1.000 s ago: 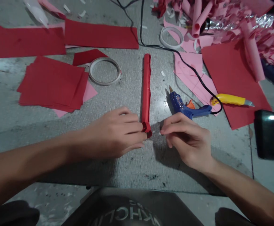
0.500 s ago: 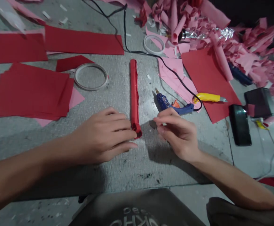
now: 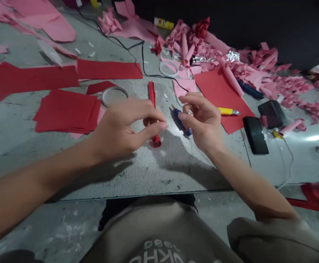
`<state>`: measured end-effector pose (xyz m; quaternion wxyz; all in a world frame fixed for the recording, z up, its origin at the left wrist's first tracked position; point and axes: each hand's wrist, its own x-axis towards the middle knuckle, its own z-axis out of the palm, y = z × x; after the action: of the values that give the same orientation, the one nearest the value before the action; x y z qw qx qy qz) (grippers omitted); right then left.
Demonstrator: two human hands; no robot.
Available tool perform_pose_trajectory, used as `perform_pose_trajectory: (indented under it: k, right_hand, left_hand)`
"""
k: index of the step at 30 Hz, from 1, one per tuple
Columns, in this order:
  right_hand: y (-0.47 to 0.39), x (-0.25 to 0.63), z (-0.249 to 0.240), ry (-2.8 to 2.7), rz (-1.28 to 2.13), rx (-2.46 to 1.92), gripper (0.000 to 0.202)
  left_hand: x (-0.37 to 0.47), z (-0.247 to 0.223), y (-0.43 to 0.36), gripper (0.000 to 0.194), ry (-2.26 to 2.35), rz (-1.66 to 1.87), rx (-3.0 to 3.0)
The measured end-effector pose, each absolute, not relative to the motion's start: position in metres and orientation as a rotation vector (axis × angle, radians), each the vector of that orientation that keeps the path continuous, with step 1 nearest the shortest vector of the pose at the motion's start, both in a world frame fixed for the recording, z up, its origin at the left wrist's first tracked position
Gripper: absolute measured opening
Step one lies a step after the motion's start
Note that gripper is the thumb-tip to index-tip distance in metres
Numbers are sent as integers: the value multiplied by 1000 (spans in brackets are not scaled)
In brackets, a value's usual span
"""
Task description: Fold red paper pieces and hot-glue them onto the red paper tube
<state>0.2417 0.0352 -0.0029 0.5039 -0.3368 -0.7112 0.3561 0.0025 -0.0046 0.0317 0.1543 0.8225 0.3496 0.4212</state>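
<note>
A rolled red paper tube (image 3: 152,92) lies lengthwise on the grey table, its near end flared. Over its middle hovers my left hand (image 3: 125,124), thumb and forefinger brought together in a pinch; whatever is between them is too small to make out. To the right, my right hand (image 3: 205,122) is raised with its fingers curled toward the thumb, and I cannot see what they hold, if anything. A blue glue gun (image 3: 179,118) rests on the table between the tube and that hand, which covers its handle.
Stacked red paper sheets (image 3: 66,111) and a tape ring (image 3: 102,98) are at the left. Behind the right hand lie a red sheet (image 3: 212,86) and a yellow cutter (image 3: 226,111). A black phone (image 3: 256,135) is farther right. Pink scraps (image 3: 258,69) and a black cord (image 3: 143,58) spread across the back.
My left hand has lifted off the tube's near end, its fingers drawing into a pinch. My right hand has risen and now hides the glue gun's handle. The view has shifted, showing more table.
</note>
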Motion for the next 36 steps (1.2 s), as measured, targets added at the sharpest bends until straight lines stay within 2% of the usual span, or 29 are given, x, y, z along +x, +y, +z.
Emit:
perform_pose_trajectory:
  k: [4,8,12,18,23,30,36]
  right_hand:
    - [45,250,-10,-1754,817,-863,44]
    - [49,268,-14,-1720,818,-871,43]
    - [50,276,-15,-1622,891,-819,41]
    - [45,271,-18,-1574,964,-800,31]
    - [30,267,-20,-1541,1155,-793,48]
    - [12,253,-26,-1505,1437,-670,43]
    - [8,247,-26,-1451,1552,-734,43]
  left_hand:
    - [28,14,0,17,1046,1279,1941]
    - [29,-5,6,24,1101,1281,1794]
    - [17,-10,3,18,1132,1288,1906]
    - [15,-7,-6,8,927,1230,2122]
    - [21,-15,-12,2,928,1249,2325]
    - [24,-25,-13,12,971,1319,2495]
    - [21,-26,-9,10,921,1347,2619]
